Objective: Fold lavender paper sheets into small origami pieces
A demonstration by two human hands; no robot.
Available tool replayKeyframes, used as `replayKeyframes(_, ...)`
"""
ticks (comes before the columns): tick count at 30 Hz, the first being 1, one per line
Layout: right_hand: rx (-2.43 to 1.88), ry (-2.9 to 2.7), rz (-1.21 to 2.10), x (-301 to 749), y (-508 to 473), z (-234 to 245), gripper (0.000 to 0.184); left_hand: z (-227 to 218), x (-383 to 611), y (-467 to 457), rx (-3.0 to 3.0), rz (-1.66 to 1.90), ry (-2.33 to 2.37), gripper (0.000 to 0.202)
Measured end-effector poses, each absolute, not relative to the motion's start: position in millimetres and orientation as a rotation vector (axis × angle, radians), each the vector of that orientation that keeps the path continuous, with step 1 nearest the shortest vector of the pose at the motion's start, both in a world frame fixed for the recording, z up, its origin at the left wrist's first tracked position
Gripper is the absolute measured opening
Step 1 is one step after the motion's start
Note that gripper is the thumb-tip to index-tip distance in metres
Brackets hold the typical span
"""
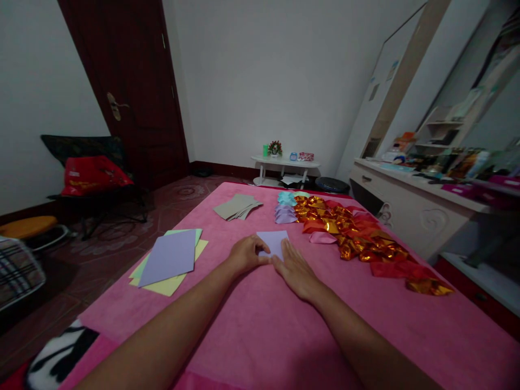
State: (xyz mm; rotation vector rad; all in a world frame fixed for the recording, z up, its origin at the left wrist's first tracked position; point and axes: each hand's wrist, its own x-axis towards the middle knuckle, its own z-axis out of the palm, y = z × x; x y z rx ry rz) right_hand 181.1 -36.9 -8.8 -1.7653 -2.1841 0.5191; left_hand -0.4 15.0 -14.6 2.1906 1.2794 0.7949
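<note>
- The lilac paper (274, 242) lies flat on the pink cover (252, 325), a little beyond the middle, right in front of the person
- The left hand (246, 254) meets the paper's near left edge; its fingers (257, 250) are bent with the tips on the sheet, and whether they pinch it or only press it cannot be told
- The right hand (296, 271) lies palm down, fingers (286, 250) stretched out and released, resting on the paper's right side; the two thumbs nearly touch
- Just right of the paper sits a pink folded piece (322, 237), and beyond it a long row of gold and red foil pieces (357, 233)
- Pastel folded pieces (285, 208) lie at the row's far left end
- Grey sheets (238, 207) are fanned out farther back
- A stack of coloured sheets (168, 260), lilac on top, lies well to the left
- A small white table (284, 162) stands by the far wall
</note>
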Motion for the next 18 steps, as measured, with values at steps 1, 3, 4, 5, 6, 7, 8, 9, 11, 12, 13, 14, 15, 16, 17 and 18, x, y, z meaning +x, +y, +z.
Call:
replayKeyframes(1, -1.834, -2.124, 0.466, 187.0, -32.9, -10.1, 0.083, -15.1, -0.6, 15.5, 2.184, 0.794, 1.273, 0.034)
replayKeyframes(3, -1.914, -2.015, 0.363, 195.7, -24.6, -12.4, 0.078, -15.6, -0.5, 16.4, 2.176, 0.787, 1.262, 0.037)
replayKeyframes(4, -1.915, -1.967, 0.306, 198.3, -20.9, -13.3, 0.078, -15.6, -0.3, 16.8, 2.174, 0.784, 1.255, 0.037)
replayKeyframes(5, -1.891, -1.92, 0.257, 199.7, -17.7, -13.9, 0.077, -15.6, -0.2, 17.0, 2.171, 0.785, 1.25, 0.038)
replayKeyframes(6, -1.857, -1.867, 0.228, 200.0, -15.1, -14.3, 0.077, -15.5, 0.0, 17.1, 2.168, 0.791, 1.246, 0.037)
replayKeyframes(7, -1.824, -1.815, 0.216, 199.4, -12.9, -14.4, 0.077, -15.7, 0.0, 17.1, 2.169, 0.798, 1.239, 0.037)
replayKeyframes(8, -1.797, -1.771, 0.219, 198.1, -11.3, -14.4, 0.076, -16.0, 0.0, 17.1, 2.168, 0.806, 1.233, 0.037)
replayKeyframes(9, -1.783, -1.734, 0.23, 196.4, -9.9, -14.3, 0.075, -16.5, -0.3, 17.1, 2.165, 0.813, 1.231, 0.037)
replayKeyframes(11, -1.775, -1.697, 0.256, 193.1, -7.5, -14.4, 0.071, -17.9, -1.0, 17.5, 2.16, 0.818, 1.235, 0.038)
replayKeyframes(12, -1.766, -1.697, 0.27, 191.9, -6.2, -14.9, 0.067, -18.3, -1.2, 17.8, 2.159, 0.821, 1.238, 0.037)
replayKeyframes(13, -1.751, -1.689, 0.289, 191.4, -4.7, -15.7, 0.061, -18.1, -1.0, 17.9, 2.157, 0.833, 1.242, 0.035)
replayKeyframes(14, -1.729, -1.672, 0.315, 191.4, -3.1, -16.9, 0.057, -16.6, -0.1, 17.5, 2.153, 0.859, 1.245, 0.032)
replayKeyframes(15, -1.704, -1.65, 0.342, 192.0, -1.5, -18.2, 0.053, -13.5, 1.9, 16.1, 2.152, 0.901, 1.24, 0.027)
replayKeyframes(16, -1.678, -1.625, 0.367, 193.0, -0.1, -19.6, 0.051, -8.2, 5.2, 12.9, 2.148, 0.961, 1.223, 0.021)
replayKeyframes(17, -1.654, -1.601, 0.383, 194.1, 0.9, -20.7, 0.05, -0.5, 10.1, 7.3, 2.147, 1.03, 1.189, 0.016)
replayKeyframes(18, -1.634, -1.584, 0.394, 195.2, 1.2, -21.4, 0.049, 9.6, 16.5, -1.3, 2.154, 1.118, 1.121, 0.012)
